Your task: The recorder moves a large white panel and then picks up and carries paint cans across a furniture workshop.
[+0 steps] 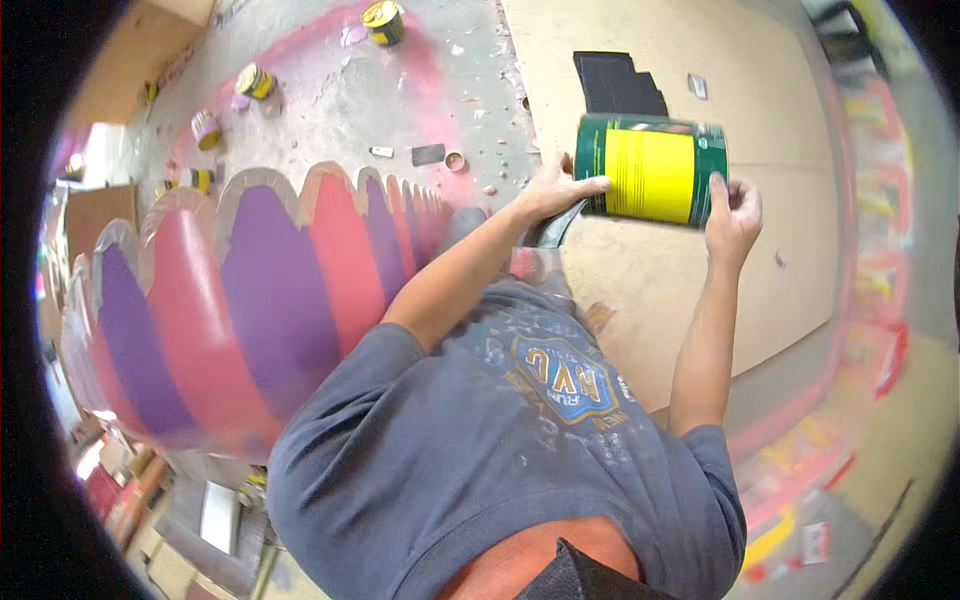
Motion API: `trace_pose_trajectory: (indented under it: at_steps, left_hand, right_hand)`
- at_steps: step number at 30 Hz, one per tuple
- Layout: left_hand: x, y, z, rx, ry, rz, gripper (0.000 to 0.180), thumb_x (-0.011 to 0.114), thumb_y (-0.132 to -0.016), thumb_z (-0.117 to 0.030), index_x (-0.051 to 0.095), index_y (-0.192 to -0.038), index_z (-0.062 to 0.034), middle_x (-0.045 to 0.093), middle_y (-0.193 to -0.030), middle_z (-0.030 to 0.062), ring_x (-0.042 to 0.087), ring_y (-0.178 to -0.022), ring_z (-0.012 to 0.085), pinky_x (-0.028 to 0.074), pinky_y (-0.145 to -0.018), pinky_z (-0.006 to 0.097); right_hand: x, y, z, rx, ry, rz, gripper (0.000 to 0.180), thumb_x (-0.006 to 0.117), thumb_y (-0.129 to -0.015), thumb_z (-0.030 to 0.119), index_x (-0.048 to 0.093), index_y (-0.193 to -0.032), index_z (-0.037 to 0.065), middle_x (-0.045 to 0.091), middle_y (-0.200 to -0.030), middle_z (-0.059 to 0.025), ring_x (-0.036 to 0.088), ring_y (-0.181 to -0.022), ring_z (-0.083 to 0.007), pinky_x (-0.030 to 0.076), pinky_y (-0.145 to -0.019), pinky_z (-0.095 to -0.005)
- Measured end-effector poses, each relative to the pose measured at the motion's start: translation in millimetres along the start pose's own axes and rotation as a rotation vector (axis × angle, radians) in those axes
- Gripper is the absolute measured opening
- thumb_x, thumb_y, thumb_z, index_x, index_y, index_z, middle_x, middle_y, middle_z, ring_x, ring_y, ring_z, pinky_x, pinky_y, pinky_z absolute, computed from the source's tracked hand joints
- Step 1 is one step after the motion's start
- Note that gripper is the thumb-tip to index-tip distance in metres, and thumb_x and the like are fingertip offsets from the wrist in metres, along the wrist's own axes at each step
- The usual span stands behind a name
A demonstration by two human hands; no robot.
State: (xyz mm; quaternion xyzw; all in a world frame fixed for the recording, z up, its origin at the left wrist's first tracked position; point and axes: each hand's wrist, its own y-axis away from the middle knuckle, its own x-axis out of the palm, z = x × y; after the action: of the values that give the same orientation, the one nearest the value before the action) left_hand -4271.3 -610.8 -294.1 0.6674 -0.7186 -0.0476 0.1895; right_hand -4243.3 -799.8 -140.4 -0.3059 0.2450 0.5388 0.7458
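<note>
Both my hands hold a large green can [650, 172] with a yellow label, up in front of me. It lies on its side in the picture, label toward me. My left hand [562, 192] grips the left end, its thumb on the can's side and its fingers partly hidden behind. At the opposite end, my right hand [733, 215] presses with thumb and curled fingers. Behind the can, a black stepped flat piece [618, 86] and a small grey rectangular piece [697, 86] lie on a pale board [780, 210].
To my left stands a large pink-and-purple striped piece [280, 265] with a scalloped top edge. Several cans stand on the paint-spattered floor beyond it, including a yellow-lidded can [383, 24]. A small round cup [455, 161] and a dark flat strip [428, 154] lie nearer.
</note>
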Motion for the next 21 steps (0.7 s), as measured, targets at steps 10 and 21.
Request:
trace_pose_trajectory:
  at_steps: [10, 21]
  left_hand:
    - [-107.4, -172.8, -122.8, -0.041, 0.111, -0.492, 0.072, 0.076, -0.047, -0.030, 0.039, -0.099, 0.0030, 0.048, -0.095, 0.0165, 0.048, -0.090, 0.0258, 0.039, -0.079, 0.031]
    - [-152.4, -199.6, -149.3, 0.239, 0.044, -0.812, 0.073, 0.075, -0.048, -0.020, 0.035, -0.107, -0.0028, 0.043, -0.100, 0.0175, 0.043, -0.097, 0.0316, 0.036, -0.082, 0.034]
  right_hand:
    - [187.5, -227.4, 143.4, -0.294, 0.113, 0.214, 0.015, 0.060, -0.072, 0.012, 0.054, -0.079, 0.001, 0.052, -0.070, -0.0020, 0.047, -0.063, -0.0079, 0.039, -0.059, -0.0201]
    - [251.4, -286.3, 128.6, -0.157, -0.323, 0.364, 0.017, 0.055, -0.076, 0.009, 0.048, -0.089, 0.000, 0.050, -0.080, -0.0041, 0.050, -0.069, -0.0110, 0.044, -0.061, -0.0243]
